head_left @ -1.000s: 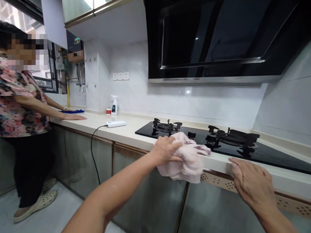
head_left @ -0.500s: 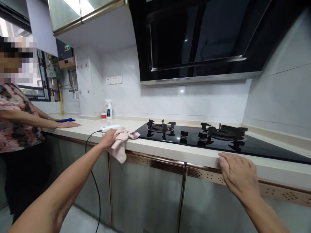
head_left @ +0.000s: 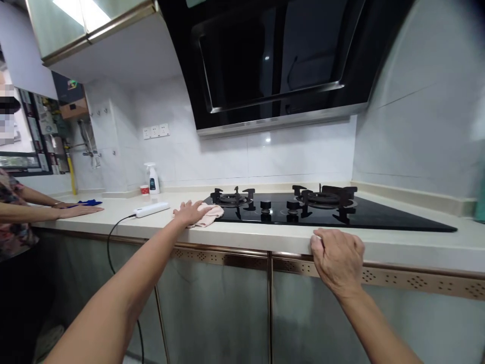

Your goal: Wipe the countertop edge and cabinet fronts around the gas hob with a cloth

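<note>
My left hand (head_left: 188,213) lies with fingers spread on a pale pink cloth (head_left: 209,214), pressing it onto the white countertop (head_left: 242,231). The cloth is bunched beside the left front corner of the black gas hob (head_left: 250,215); part of it is hidden under the hand. To the left of that hand lies a white elongated device (head_left: 152,209) with a black cord (head_left: 108,242). My right hand (head_left: 338,258) is closed over the counter's front edge, in front of the hob, with its fingertips partly hidden.
A white spray bottle (head_left: 152,179) and a small red-and-white tub (head_left: 144,189) stand near the back wall. At the left, another person's hand (head_left: 81,211) rests on the counter near a blue cloth (head_left: 89,202). The black range hood (head_left: 276,65) overhangs the hob.
The cloth, hanging over the counter edge before, now lies on top under my left hand, whose fingers have spread. My right hand still rests at the edge. The view has turned right.
</note>
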Motion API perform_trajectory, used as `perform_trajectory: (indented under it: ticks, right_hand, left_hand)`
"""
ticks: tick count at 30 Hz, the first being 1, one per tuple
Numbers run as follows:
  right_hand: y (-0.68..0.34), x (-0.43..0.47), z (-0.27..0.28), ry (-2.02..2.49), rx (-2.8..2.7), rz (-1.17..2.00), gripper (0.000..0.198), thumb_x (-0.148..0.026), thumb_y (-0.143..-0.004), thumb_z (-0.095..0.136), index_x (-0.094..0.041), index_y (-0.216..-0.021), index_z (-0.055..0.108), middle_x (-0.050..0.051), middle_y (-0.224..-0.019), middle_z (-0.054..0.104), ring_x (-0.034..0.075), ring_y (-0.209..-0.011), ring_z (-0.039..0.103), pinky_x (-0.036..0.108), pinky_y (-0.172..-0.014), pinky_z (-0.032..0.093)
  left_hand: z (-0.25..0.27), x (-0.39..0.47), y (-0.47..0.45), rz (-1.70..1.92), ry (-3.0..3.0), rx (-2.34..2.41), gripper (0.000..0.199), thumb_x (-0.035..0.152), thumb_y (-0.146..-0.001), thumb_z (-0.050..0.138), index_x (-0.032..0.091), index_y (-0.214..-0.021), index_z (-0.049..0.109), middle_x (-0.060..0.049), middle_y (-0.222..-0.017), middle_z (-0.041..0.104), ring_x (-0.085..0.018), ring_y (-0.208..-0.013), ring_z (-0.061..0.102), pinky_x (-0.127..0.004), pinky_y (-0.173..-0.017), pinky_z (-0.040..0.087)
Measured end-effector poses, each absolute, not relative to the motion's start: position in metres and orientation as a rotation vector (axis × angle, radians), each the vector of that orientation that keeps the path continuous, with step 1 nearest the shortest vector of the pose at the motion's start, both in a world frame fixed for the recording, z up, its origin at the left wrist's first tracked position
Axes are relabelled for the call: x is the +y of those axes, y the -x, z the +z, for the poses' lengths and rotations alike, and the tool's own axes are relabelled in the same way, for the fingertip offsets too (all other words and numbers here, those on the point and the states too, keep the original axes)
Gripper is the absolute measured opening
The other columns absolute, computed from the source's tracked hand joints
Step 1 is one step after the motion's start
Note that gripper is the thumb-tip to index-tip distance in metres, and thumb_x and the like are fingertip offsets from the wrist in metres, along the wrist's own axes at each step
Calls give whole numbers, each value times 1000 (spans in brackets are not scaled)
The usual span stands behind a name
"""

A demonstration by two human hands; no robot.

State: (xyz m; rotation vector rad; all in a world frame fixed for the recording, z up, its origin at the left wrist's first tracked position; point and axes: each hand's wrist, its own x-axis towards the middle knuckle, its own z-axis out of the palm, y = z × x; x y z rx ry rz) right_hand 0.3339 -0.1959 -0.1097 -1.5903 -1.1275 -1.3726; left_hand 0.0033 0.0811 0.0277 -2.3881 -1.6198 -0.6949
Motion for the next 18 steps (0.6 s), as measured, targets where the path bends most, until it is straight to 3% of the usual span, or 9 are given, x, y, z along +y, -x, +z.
perform_trajectory:
  ticks: [3, 5, 9, 18]
  right_hand:
    - [-334, -196, -110, 1576, -1125, -1340, 21, -32, -96, 46, -20, -100, 62, 8, -98, 68, 24, -92, 53, 40, -92, 32]
    - [-332, -193, -110, 1566, -1108, -1321, 20, -31, -94, 46, -21, -99, 62, 8, -98, 67, 25, -91, 53, 41, -92, 32]
    - [-329, -186, -109, 1558, -1035, -1293, 18, -31, -92, 46, -22, -92, 62, 8, -90, 64, 25, -88, 49, 41, -91, 30]
    - [-331, -190, -108, 1580, -1053, -1320, 19, -31, -94, 45, -22, -92, 61, 7, -87, 63, 24, -86, 48, 39, -89, 31]
  left_hand:
    - [23, 78, -15, -556, 2427, -1736, 91, 91, -75, 28, 35, -143, 51, -19, -143, 55, -47, -127, 52, -65, -95, 42]
    - [26, 74, -19, -506, 2412, -1771, 91, 88, -77, 25, 30, -142, 52, -22, -139, 58, -47, -124, 54, -64, -95, 42]
    - [29, 55, -41, -476, 2359, -1726, 80, 75, -86, 26, 22, -137, 57, -24, -139, 57, -49, -127, 50, -66, -98, 37]
    - [19, -4, -166, -463, 2618, -1242, 60, 57, -94, 29, 21, -132, 58, -18, -142, 57, -38, -132, 49, -54, -106, 35]
